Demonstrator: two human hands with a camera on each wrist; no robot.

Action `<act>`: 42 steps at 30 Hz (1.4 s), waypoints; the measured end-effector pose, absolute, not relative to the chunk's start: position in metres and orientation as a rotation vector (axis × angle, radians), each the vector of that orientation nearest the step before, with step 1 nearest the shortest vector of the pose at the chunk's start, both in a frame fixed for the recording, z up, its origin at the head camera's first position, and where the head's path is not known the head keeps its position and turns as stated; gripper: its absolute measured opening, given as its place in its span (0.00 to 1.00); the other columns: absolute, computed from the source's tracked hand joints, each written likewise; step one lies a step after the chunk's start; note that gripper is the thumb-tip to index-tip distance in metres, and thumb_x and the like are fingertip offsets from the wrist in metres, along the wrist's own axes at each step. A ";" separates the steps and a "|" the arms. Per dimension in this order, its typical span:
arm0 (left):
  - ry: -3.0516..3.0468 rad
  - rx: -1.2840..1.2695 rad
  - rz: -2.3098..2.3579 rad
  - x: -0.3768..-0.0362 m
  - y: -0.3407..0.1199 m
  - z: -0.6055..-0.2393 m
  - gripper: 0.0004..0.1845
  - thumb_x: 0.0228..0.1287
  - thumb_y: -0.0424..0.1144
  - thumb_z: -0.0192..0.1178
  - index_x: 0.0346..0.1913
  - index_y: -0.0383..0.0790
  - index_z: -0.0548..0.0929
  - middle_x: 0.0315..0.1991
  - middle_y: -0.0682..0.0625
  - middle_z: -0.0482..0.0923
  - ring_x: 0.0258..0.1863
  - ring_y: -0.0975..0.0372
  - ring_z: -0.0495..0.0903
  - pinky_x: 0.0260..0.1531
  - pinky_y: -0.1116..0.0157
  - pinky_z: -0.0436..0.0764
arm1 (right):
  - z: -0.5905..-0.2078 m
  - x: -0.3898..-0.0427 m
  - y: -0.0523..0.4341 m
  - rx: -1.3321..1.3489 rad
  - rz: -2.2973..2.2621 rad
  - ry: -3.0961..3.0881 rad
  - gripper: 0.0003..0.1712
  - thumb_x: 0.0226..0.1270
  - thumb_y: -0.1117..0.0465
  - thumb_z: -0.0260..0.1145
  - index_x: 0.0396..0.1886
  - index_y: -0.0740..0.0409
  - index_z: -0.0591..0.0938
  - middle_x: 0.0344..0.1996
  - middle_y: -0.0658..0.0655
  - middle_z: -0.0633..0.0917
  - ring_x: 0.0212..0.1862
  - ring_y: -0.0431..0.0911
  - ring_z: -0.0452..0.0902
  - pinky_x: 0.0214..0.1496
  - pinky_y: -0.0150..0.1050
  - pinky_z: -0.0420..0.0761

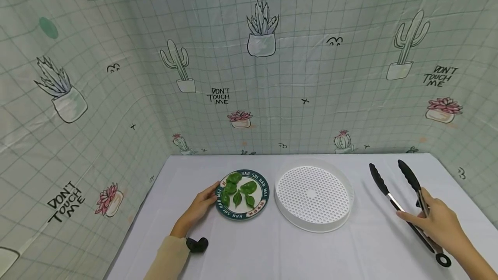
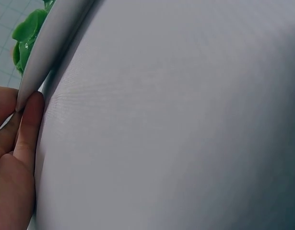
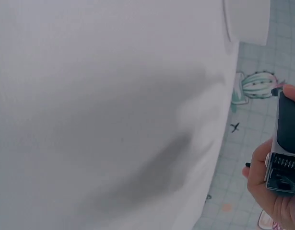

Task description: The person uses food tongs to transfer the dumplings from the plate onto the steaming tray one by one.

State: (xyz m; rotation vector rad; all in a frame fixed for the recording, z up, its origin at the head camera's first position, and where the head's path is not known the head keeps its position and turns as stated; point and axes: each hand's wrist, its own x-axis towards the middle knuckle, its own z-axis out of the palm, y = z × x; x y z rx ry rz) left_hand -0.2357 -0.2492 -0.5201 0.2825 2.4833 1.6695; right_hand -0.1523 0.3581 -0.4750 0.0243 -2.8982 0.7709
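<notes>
I judge that I am at a readying step: the plate is steadied, the tool is in hand, and the green leaves (image 1: 249, 188) lie on the plate with nothing gripping them. My left hand (image 1: 200, 205) pinches the left edge of the green-rimmed plate (image 1: 266, 189), fingers closed on the rim; the left wrist view shows a fingertip at its underside, though I can't tell whether the plate is fully down on the counter (image 1: 253, 254). The plate sits to the left, and just right of it, near the middle, stands the white round tray (image 1: 316, 227) with its holed surface facing up. Over on the right, my right hand (image 1: 441, 219) is curled round the tongs (image 1: 396, 204), thumb on the left arm and fingers about the right one. The tongs' arms are spread wide, black tips pointing to the far side, ring end near me, and they are well apart from the leaves and hold nothing. As I see it, using them on a leaf calls for bringing the tips left past the tray, lowering them around one leaf, and squeezing lightly, as the leaves look thin, while the left hand steadies the plate.
</notes>
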 end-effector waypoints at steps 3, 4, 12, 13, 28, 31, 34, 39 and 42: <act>2.472 0.265 1.679 -0.237 -0.249 -0.521 0.27 0.73 0.24 0.48 0.73 0.26 0.61 0.73 0.31 0.58 0.72 0.41 0.58 0.72 0.47 0.55 | -0.471 -0.147 0.351 0.006 0.768 -2.862 0.63 0.58 0.47 0.76 0.70 0.85 0.50 0.26 0.58 0.74 0.28 0.47 0.66 0.23 0.36 0.68; 2.463 0.257 1.687 -0.237 -0.249 -0.521 0.27 0.73 0.23 0.48 0.73 0.26 0.61 0.73 0.32 0.58 0.72 0.42 0.58 0.72 0.47 0.55 | -0.469 -0.145 0.349 0.004 0.770 -2.850 0.62 0.57 0.47 0.77 0.71 0.84 0.51 0.26 0.57 0.75 0.28 0.46 0.65 0.24 0.36 0.68; 2.479 0.245 1.669 -0.235 -0.249 -0.520 0.27 0.73 0.24 0.49 0.73 0.27 0.62 0.74 0.32 0.58 0.73 0.42 0.58 0.72 0.46 0.56 | -0.458 -0.131 0.326 0.054 0.805 -2.742 0.56 0.55 0.52 0.78 0.71 0.80 0.60 0.25 0.53 0.73 0.26 0.36 0.60 0.23 0.33 0.64; 2.476 0.240 1.673 -0.234 -0.249 -0.519 0.27 0.73 0.24 0.49 0.73 0.27 0.62 0.73 0.32 0.58 0.72 0.41 0.58 0.72 0.46 0.56 | -0.457 -0.130 0.323 0.063 0.812 -2.723 0.54 0.55 0.53 0.78 0.70 0.80 0.62 0.25 0.53 0.73 0.25 0.35 0.60 0.23 0.33 0.64; 2.474 0.253 1.673 -0.236 -0.250 -0.521 0.27 0.74 0.25 0.48 0.74 0.27 0.61 0.72 0.30 0.60 0.71 0.41 0.60 0.71 0.45 0.57 | -0.451 -0.118 0.287 0.214 0.973 -2.627 0.49 0.52 0.68 0.77 0.72 0.73 0.63 0.34 0.60 0.74 0.14 0.33 0.71 0.19 0.29 0.69; 2.467 0.240 1.678 -0.235 -0.250 -0.521 0.28 0.73 0.24 0.49 0.74 0.27 0.61 0.73 0.31 0.59 0.72 0.41 0.59 0.71 0.46 0.56 | -0.449 -0.115 0.279 0.240 0.999 -2.624 0.51 0.53 0.68 0.76 0.75 0.70 0.61 0.35 0.61 0.73 0.12 0.33 0.71 0.19 0.29 0.69; 2.477 0.246 1.678 -0.234 -0.250 -0.521 0.27 0.73 0.24 0.49 0.73 0.26 0.61 0.73 0.31 0.59 0.71 0.40 0.60 0.71 0.45 0.56 | -0.447 -0.113 0.270 0.262 1.000 -2.620 0.52 0.53 0.69 0.77 0.76 0.68 0.61 0.34 0.59 0.73 0.11 0.32 0.70 0.19 0.29 0.69; 2.461 0.262 1.700 -0.235 -0.249 -0.521 0.27 0.73 0.24 0.48 0.73 0.25 0.60 0.71 0.29 0.60 0.71 0.40 0.61 0.71 0.45 0.56 | -0.443 -0.108 0.251 0.291 1.030 -2.608 0.51 0.51 0.70 0.78 0.75 0.66 0.64 0.33 0.56 0.72 0.11 0.32 0.68 0.19 0.31 0.70; 2.439 0.254 1.720 -0.236 -0.249 -0.521 0.28 0.73 0.24 0.48 0.73 0.26 0.60 0.71 0.30 0.60 0.71 0.41 0.61 0.71 0.46 0.56 | -0.442 -0.104 0.237 0.312 1.064 -2.605 0.51 0.50 0.69 0.78 0.74 0.65 0.65 0.33 0.54 0.72 0.11 0.32 0.68 0.19 0.32 0.70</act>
